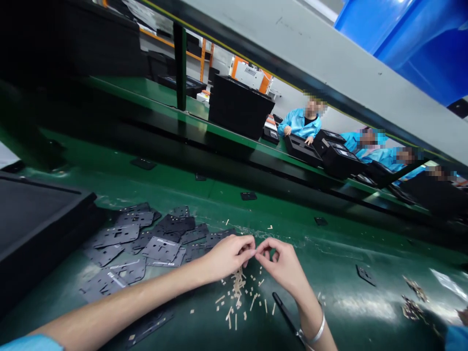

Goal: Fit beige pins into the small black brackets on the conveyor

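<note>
My left hand (228, 256) and my right hand (281, 267) meet above a green conveyor belt (329, 292), their fingertips together on a thin pale strip (252, 252). Below them lies a loose heap of small beige strips and offcuts (237, 290). To the left of my left hand, thin dark grey die-cut sheets with cut-outs (146, 239) overlap in a scattered pile. Near my right wrist lies a long black tool (285, 312), perhaps tweezers or scissors. A metal bangle (317, 331) circles that wrist.
A large black flat box (32, 229) stands at the left edge of the belt. A grey rail (310, 58) and blue bins (398, 34) run overhead. Co-workers in blue smocks (298, 122) sit beyond, among black boxes (237, 106).
</note>
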Demonstrator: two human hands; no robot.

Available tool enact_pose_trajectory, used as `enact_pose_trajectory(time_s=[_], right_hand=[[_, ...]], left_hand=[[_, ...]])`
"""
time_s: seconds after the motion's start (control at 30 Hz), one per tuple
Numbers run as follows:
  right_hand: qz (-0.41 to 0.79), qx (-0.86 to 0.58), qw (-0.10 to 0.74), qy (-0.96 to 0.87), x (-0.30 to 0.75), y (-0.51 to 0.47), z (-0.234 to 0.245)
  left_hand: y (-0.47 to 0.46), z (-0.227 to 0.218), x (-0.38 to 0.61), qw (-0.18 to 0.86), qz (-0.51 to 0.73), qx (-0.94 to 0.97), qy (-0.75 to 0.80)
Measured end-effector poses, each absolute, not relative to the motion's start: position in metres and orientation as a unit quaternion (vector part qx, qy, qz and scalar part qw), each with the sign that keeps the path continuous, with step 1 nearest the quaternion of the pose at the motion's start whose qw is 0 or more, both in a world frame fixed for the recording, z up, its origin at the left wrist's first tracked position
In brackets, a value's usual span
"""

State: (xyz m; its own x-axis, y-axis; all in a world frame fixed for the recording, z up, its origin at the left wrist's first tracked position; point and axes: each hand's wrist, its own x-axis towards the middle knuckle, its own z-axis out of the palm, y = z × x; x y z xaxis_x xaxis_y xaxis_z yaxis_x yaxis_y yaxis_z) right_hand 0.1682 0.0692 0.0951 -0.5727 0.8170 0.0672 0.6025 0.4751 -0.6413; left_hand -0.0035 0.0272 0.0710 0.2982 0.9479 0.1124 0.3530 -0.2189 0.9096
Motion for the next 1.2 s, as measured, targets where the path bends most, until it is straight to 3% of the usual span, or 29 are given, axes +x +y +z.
enact_pose_trajectory(time_s=[0.17,0.33,0.63,0.8,1.0,1.2], right_hand=[[0.262,-0.412,0.238,-0.84,0.151,0.071,0.102],[0.123,-0.365,0.342,-0.857,0.145,0.061,0.101],[-0.007,-0.311,0.312,-0.898,0.141,0.048,0.099],[0.037,-0.32,0.34,-0.883,0.146,0.052,0.099],[0.201,-0.391,0.359,-0.823,0.152,0.059,0.105],[0.281,-0.382,0.413,-0.777,0.144,0.049,0.107]], left_hand=[[0.031,0.074,-0.009,0.468,0.443,0.624,0.442],[0.037,0.072,-0.009,0.573,0.503,0.503,0.407],[0.024,0.088,-0.007,0.446,0.503,0.56,0.485],[0.022,0.092,-0.008,0.417,0.498,0.591,0.479],[0.024,0.09,-0.01,0.557,0.545,0.483,0.399],[0.023,0.091,-0.006,0.591,0.55,0.452,0.379]])
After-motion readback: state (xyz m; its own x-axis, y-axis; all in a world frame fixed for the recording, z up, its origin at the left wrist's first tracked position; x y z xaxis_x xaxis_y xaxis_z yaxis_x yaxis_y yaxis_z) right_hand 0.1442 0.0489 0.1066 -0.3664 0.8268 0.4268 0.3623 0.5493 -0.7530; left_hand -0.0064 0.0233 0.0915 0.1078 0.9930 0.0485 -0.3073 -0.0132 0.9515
